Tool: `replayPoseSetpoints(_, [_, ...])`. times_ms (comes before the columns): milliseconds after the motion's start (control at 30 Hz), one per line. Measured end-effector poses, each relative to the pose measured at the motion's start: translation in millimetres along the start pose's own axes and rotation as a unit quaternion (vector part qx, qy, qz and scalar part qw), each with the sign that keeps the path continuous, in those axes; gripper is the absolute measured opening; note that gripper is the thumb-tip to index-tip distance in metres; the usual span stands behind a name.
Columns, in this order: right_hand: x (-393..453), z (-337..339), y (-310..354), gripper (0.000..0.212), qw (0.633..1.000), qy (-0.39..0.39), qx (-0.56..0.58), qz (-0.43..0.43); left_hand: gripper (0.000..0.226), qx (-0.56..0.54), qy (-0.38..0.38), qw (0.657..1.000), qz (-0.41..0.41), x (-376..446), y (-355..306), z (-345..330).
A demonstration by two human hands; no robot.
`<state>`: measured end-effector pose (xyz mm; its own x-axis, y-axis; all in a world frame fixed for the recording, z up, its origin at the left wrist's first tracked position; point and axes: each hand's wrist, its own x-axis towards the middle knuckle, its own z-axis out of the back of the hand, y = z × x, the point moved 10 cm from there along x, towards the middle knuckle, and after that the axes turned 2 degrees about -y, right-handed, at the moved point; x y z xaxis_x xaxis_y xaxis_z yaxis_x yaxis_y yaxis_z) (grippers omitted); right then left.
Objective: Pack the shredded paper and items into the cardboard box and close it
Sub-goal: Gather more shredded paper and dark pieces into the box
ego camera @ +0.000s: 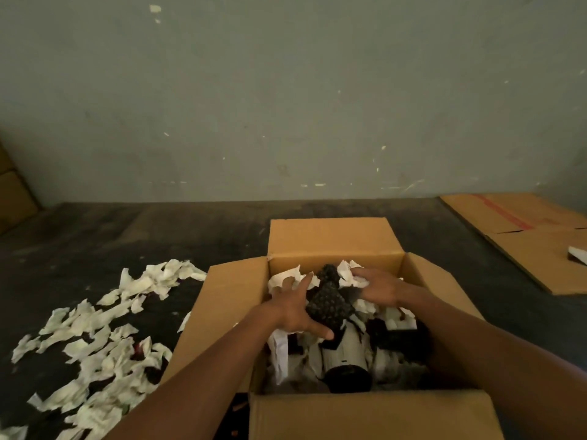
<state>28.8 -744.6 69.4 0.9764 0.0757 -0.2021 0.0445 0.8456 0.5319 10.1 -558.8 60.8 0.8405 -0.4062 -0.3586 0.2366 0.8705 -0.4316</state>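
An open cardboard box [330, 239] stands on the dark floor with all flaps spread out. Inside lie white paper scraps [287, 277], a black dotted bag [330, 304] and a bottle-like item with a white body and a dark cap [347, 360]. My left hand [292, 308] is inside the box, fingers spread, resting against the left side of the black bag. My right hand [378, 285] reaches in from the right and presses on paper scraps beside the bag. A large pile of torn white paper [104, 338] lies on the floor left of the box.
A flattened cardboard sheet with red tape [524, 227] lies on the floor at the right, with a small white object [576, 254] on it. More cardboard [14, 192] leans at the far left. A grey wall rises behind the box.
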Motion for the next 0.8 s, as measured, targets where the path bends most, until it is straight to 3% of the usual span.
replayPoseSetpoints(133, [-9.3, 2.0, -9.0, 0.084, 0.996, 0.05, 0.059, -0.041, 0.131, 0.052, 0.049, 0.997, 0.012, 3.1, -4.5, -14.0])
replayPoseSetpoints(300, [-18.2, -8.7, -27.7, 0.08, 0.986, 0.141, 0.032, -0.082, 0.106, 0.031, 0.148, 0.987, 0.046, 8.5, -1.6, -46.9])
replayPoseSetpoints(400, [-16.5, -8.9, -40.2, 0.08, 0.987, 0.102, -0.082, -0.089, 0.094, 0.065, 0.132, 0.988, 0.049, 16.6, 2.1, -56.5])
replayPoseSetpoints(500, [-14.0, -26.3, -51.7, 0.058, 0.986, 0.063, -0.121, -0.097, 0.092, 0.073, 0.104, 0.99, 0.053, 24.2, 5.3, -58.4])
replayPoseSetpoints(567, [-18.4, -68.7, -72.0, 0.055, 0.973, 0.14, -0.146, -0.106, 0.093, 0.064, 0.107, 0.991, 0.039, 21.5, 1.5, -65.0])
replayPoseSetpoints(667, [-46.7, -127.2, -95.0, 0.066, 0.917, 0.315, -0.224, -0.094, 0.095, 0.068, 0.14, 0.987, 0.033, 11.0, 0.5, -94.3])
replayPoseSetpoints(700, [-50.7, -131.8, -95.1, 0.069, 0.909, 0.338, -0.229, -0.086, 0.096, 0.078, 0.15, 0.985, 0.038, 8.2, 2.8, -104.2])
replayPoseSetpoints(800, [-35.9, -102.7, -68.7, 0.057, 0.948, 0.26, -0.175, -0.051, 0.092, 0.093, 0.145, 0.985, 0.031, 9.8, 5.2, -112.0])
